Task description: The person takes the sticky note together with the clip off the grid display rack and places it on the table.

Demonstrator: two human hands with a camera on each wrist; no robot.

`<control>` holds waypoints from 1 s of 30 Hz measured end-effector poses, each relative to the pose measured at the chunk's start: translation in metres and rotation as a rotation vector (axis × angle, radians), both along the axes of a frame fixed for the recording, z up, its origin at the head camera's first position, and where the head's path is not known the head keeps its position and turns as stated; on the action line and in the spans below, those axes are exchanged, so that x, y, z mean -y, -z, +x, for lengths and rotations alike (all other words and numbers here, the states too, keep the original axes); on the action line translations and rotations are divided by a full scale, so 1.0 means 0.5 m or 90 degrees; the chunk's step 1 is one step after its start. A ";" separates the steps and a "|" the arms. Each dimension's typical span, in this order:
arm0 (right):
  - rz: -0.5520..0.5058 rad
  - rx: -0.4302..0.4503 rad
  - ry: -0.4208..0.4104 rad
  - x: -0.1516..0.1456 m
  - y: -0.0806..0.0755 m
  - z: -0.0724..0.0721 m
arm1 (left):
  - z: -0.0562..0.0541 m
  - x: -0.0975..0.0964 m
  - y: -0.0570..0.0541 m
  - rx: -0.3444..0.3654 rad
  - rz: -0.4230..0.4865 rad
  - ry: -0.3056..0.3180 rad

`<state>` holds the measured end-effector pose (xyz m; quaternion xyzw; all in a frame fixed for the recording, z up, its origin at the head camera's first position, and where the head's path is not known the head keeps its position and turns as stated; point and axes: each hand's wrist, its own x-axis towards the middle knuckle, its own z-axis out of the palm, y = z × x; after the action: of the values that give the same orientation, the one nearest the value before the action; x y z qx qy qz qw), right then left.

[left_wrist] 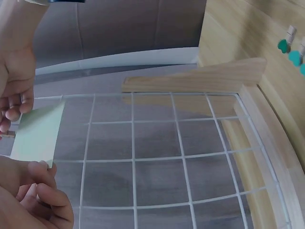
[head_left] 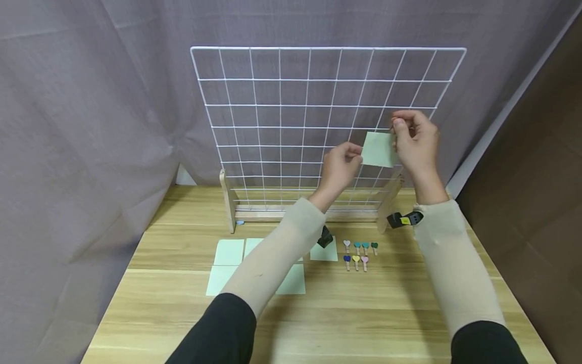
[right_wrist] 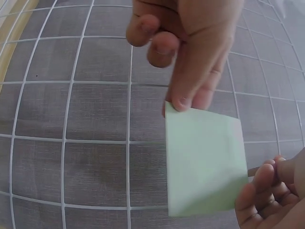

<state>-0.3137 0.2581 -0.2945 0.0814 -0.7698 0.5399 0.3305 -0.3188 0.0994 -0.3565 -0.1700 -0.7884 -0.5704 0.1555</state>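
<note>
A pale green square note (head_left: 378, 149) is held up in front of a white wire grid panel (head_left: 294, 127). My left hand (head_left: 338, 168) pinches its left edge between thumb and finger, as the left wrist view shows with the note (left_wrist: 39, 133). At the note's upper right, my right hand (head_left: 419, 144) pinches a small wooden clothespin, partly hidden by the fingers; a bit of the clothespin (right_wrist: 254, 171) shows beside the note's edge in the right wrist view. Whether the clothespin grips the note or a wire, I cannot tell.
Wooden feet (head_left: 228, 201) hold the grid upright on the wooden table (head_left: 345, 323). Several small heart clothespins (head_left: 356, 259) lie in two rows. More green notes (head_left: 229, 252) lie to their left, some under my left forearm. A grey curtain (head_left: 91, 126) hangs behind.
</note>
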 end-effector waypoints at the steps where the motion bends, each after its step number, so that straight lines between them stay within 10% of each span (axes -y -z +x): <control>1: -0.009 -0.005 -0.005 0.000 -0.001 0.003 | 0.001 0.003 0.004 -0.003 0.000 0.003; 30: 0.029 0.013 -0.007 -0.012 0.035 0.047 | 0.055 0.084 0.075 0.038 0.089 0.055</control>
<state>-0.2901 0.2643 -0.3120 0.0875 -0.7847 0.5249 0.3178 -0.2912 0.0574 -0.3939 -0.1753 -0.7428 -0.6351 0.1190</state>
